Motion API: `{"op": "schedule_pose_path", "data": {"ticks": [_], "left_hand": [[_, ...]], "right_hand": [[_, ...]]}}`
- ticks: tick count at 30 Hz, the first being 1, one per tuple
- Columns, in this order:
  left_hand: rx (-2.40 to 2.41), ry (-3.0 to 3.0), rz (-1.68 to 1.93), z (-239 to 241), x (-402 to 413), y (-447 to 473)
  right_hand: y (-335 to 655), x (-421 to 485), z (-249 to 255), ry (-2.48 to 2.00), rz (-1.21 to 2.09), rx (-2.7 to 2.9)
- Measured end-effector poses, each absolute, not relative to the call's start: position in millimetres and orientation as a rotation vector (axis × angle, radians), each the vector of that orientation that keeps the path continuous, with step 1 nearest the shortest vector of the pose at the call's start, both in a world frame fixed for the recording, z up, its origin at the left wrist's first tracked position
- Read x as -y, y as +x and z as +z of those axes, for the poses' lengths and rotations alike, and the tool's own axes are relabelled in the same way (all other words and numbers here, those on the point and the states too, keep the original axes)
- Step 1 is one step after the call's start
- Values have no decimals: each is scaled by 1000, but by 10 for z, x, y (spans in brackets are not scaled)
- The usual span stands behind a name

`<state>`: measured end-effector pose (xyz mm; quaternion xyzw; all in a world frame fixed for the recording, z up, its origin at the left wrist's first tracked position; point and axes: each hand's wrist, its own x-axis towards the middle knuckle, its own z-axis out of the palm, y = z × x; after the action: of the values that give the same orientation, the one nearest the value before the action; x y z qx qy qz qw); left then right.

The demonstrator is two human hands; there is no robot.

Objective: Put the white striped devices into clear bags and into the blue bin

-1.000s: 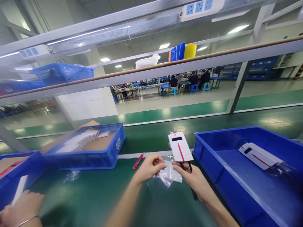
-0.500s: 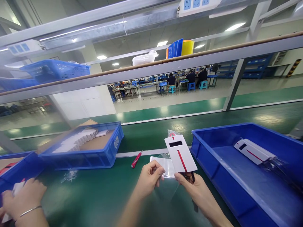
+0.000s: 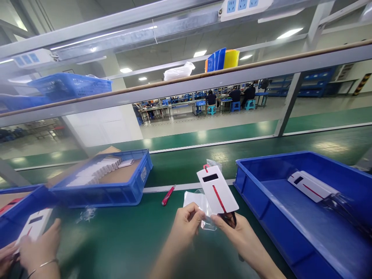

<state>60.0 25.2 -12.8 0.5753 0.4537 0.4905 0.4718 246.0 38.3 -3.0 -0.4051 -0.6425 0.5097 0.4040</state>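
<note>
My right hand [image 3: 240, 230] grips the lower end of a flat white device [image 3: 226, 190] with a dark window and a red stripe. A black cable [image 3: 234, 218] hangs by its lower edge, and a bit of clear film shows behind its top. My left hand [image 3: 186, 224] pinches the edge of a clear plastic bag [image 3: 208, 224], just left of the device. The bag's pale upper part [image 3: 192, 198] spreads out behind my fingers. The device tilts to the left, with its striped face towards me.
A red utility knife [image 3: 168, 195] lies on the green bench. The right blue bin [image 3: 279, 205] holds a similar device [image 3: 312, 186]. White pieces fill part of the left blue bin [image 3: 116, 195]. At far left, a co-worker's hands [image 3: 43, 244] hold another white device [image 3: 35, 224]. Crumpled film [image 3: 87, 213] lies nearby.
The device in my right hand has shifted slightly left and down, nearer my left hand and the bag. The co-worker's device has come into fuller view.
</note>
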Motion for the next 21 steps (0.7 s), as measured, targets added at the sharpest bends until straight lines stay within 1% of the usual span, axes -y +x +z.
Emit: {"op": "schedule_pose_path", "data": {"ticks": [4, 8, 9, 15, 21], "left_hand": [[-1219, 1446, 1229, -118, -240, 601], [-1562, 1618, 1561, -88, -167, 682], [-1609, 1642, 1588, -76, -143, 717], [-1516, 1581, 1404, 17, -74, 904], [-1314, 1441, 1308, -16, -99, 832]], "right_hand": [[2436, -361, 21, -1088, 1225, 1596], [2415, -372, -18, -1138, 1170, 1551], [2406, -375, -46, -1140, 1163, 1542], [2343, -344, -204, -1124, 1227, 1531], [2363, -335, -272, -1117, 1288, 1557]]}}
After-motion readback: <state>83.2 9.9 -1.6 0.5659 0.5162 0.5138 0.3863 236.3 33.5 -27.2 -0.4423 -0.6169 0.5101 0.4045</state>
